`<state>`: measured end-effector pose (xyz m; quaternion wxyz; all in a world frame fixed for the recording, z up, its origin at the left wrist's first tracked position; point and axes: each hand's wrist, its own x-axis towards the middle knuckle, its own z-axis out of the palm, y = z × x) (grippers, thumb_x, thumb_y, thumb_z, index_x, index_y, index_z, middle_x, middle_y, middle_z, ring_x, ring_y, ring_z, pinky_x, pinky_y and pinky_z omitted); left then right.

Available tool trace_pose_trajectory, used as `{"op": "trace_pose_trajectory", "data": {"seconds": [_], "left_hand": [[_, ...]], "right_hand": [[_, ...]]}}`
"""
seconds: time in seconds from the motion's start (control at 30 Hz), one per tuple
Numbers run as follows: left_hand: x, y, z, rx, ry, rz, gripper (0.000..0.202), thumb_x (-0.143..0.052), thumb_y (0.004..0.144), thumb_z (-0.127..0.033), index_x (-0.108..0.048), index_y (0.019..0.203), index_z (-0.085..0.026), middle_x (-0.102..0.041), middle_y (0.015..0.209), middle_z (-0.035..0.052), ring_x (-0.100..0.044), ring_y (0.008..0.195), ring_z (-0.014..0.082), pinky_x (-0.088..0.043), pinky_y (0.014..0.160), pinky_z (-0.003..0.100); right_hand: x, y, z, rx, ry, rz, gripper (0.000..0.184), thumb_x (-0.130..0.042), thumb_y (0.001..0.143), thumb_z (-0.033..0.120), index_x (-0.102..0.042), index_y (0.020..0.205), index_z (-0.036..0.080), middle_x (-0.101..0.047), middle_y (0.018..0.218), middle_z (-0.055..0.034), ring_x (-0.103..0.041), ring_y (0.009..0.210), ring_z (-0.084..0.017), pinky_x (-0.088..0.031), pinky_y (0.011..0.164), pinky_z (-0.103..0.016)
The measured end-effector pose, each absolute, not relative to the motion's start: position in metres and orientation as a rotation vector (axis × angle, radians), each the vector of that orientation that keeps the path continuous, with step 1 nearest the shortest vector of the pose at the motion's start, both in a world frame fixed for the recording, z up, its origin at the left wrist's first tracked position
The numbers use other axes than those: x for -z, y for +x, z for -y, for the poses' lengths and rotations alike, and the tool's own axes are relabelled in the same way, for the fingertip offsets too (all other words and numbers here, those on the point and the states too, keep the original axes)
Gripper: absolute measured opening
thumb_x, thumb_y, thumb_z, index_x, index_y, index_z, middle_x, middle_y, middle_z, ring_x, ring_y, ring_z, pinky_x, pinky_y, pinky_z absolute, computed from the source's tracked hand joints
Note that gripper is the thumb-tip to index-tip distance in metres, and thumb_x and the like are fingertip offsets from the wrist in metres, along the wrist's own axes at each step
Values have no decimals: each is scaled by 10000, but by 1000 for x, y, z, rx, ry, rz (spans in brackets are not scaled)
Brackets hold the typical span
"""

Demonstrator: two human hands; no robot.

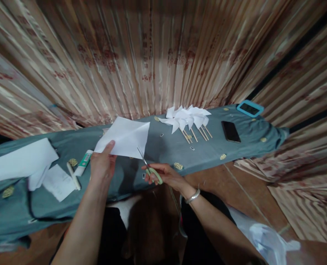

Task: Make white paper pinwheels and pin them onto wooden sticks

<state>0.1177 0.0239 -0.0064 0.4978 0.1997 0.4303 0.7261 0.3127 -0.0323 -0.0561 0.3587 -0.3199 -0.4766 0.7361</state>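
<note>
A creased white sheet of paper (124,136) is pinched at its lower left corner by my left hand (104,162), thumb on top. My right hand (163,173) grips a pair of scissors (153,173) with pale green handles. The scissor blades point up and left and meet the paper at its lower right corner. Whether they are cutting into it, I cannot tell. Beyond my right hand, several white paper pinwheels (189,117) on thin wooden sticks lie in an overlapping group on the cloth.
A grey-green cloth (157,147) with pineapple prints covers the narrow table. On the left lie white sheets (27,160), a smaller paper (59,183), a white pen (73,176) and a glue stick (84,162). A phone (231,131) and a blue-framed device (250,108) lie right.
</note>
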Motion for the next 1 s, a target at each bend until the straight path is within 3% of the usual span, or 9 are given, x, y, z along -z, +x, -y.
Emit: {"op": "trace_pose_trajectory", "data": {"seconds": [0.27,0.4,0.8,1.0], "left_hand": [[-10,105,-28,-1860,483,-1099,179,-705,688,4,-698,821,-115,-766,847,66,-736,851,199,-579,920,359],[-2,96,-30,-1828,477,-1099,152,-746,657,-33,-703,774,-122,-763,781,48,-737,837,201,-572,921,360],[23,84,-34,-1770,562,-1043,304,-876,505,-203,-710,752,-141,-762,827,71,-701,1006,281,-574,894,370],[26,84,-35,-1777,616,-1025,348,-891,485,-232,-718,774,-145,-761,852,75,-703,984,277,-577,880,364]], "right_hand": [[53,304,31,-1957,-756,1290,589,-802,677,504,-672,1150,179,-674,885,-23,-608,759,-120,-468,685,-250],[55,299,30,-1933,-787,1286,603,-774,687,559,-679,1146,180,-689,903,-44,-613,775,-127,-455,655,-237],[73,302,28,-1910,-820,1304,583,-720,749,573,-672,1178,180,-689,840,-53,-614,684,-120,-436,555,-214],[72,301,31,-1919,-843,1295,598,-741,720,579,-687,1146,163,-678,787,-45,-601,637,-122,-432,523,-219]]}}
